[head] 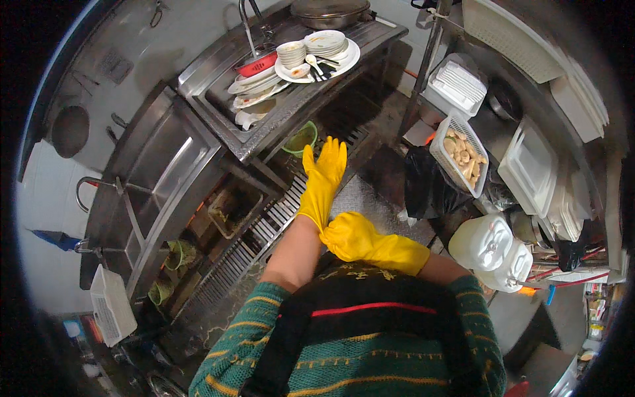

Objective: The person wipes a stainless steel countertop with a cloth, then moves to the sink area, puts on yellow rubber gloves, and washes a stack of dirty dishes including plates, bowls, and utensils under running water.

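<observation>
Both my hands wear yellow rubber gloves. My left hand (325,164) reaches forward, palm and fingers straight, thumb held apart, with nothing in it. Against its wrist, my right hand (349,235) is closed on the left glove's cuff (313,211). Bare forearm shows below that cuff. Beyond my left fingers, a green plastic basket (301,140) sits under the steel sink unit. Dirty stacked plates (255,87) lean in the sink basin, beside a red bowl (258,64) under a faucet (246,25). A large oval platter (347,62) on the sink edge holds small bowls, plates and spoons.
To the left stand steel sink compartments (163,164), with a white plastic basket (111,305) near them. A metal floor grate (268,218) runs below. On the right are a basket of pale food pieces (464,154), a black plastic bag (421,183) and plastic jugs (481,243).
</observation>
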`<state>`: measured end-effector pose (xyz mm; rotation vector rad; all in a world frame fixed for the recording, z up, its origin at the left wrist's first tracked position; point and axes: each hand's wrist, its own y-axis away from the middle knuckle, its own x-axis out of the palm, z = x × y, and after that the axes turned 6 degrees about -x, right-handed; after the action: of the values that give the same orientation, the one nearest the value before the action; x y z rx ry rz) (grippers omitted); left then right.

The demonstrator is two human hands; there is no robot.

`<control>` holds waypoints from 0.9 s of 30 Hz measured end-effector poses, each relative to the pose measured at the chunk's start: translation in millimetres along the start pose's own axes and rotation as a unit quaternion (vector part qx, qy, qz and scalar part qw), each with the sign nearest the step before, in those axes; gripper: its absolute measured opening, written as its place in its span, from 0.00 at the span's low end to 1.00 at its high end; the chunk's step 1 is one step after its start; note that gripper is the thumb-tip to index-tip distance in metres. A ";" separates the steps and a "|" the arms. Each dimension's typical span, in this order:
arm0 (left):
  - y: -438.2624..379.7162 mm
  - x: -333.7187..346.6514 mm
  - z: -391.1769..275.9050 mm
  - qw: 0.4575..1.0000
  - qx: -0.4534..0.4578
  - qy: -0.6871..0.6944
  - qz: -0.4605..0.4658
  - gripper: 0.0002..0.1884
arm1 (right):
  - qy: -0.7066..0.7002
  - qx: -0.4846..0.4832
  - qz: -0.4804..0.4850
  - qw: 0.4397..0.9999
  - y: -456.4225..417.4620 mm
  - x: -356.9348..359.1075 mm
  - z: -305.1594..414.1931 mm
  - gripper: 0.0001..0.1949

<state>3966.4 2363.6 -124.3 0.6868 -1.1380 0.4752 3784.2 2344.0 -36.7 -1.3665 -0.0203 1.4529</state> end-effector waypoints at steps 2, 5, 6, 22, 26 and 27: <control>11.9 7.1 10.8 0.994 -0.020 0.089 -0.054 0.21 | -0.011 0.002 0.018 1.000 3.6 -0.1 -2.3 0.05; 16.8 11.7 6.2 0.998 -0.043 -0.052 0.000 0.22 | -0.046 0.003 0.044 0.998 1.1 0.4 0.4 0.04; 15.4 8.6 2.3 0.999 0.009 -0.006 0.042 0.23 | -0.056 0.007 0.056 0.997 -0.5 0.3 1.8 0.04; -0.9 2.9 -10.9 0.690 0.054 -0.673 -0.259 0.21 | -0.031 0.200 -0.108 0.973 -39.3 -40.1 17.0 0.06; 1.2 -32.2 -27.1 0.335 0.121 -0.914 -0.195 0.27 | 0.003 0.229 -0.128 0.965 -37.6 -24.3 2.1 0.10; 2.5 -27.7 -23.7 0.314 0.136 -0.920 -0.189 0.25 | 0.033 0.232 -0.071 0.970 -38.2 -19.8 2.2 0.11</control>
<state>3970.5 2382.1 -155.6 1.8828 -2.9060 -1.1026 3802.6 2347.8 2.1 -1.0062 0.2468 1.1967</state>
